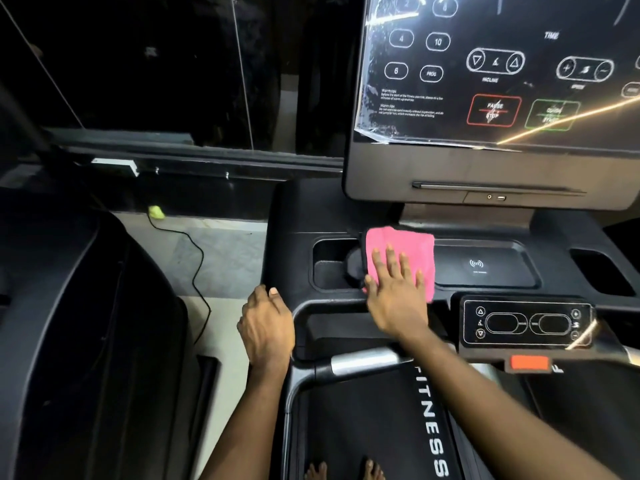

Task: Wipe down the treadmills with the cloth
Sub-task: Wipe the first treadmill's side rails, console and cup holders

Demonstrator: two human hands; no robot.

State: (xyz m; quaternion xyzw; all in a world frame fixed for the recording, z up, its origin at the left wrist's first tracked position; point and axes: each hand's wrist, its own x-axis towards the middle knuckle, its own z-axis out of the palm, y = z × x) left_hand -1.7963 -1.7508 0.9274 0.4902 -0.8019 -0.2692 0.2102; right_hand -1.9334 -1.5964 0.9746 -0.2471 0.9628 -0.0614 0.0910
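Observation:
I stand on a black treadmill whose console tray runs across the middle of the view. A pink cloth lies on the tray between the left cup holder and the phone recess. My right hand lies flat on the cloth, fingers spread, pressing it down. My left hand rests curled on the console's left corner and grips its edge. The touch screen stands above the tray, with a peeling protective film.
A small control panel and an orange safety clip sit right of my right arm. The silver handlebar crosses under it. A second treadmill stands to the left, with a black cable on the floor between.

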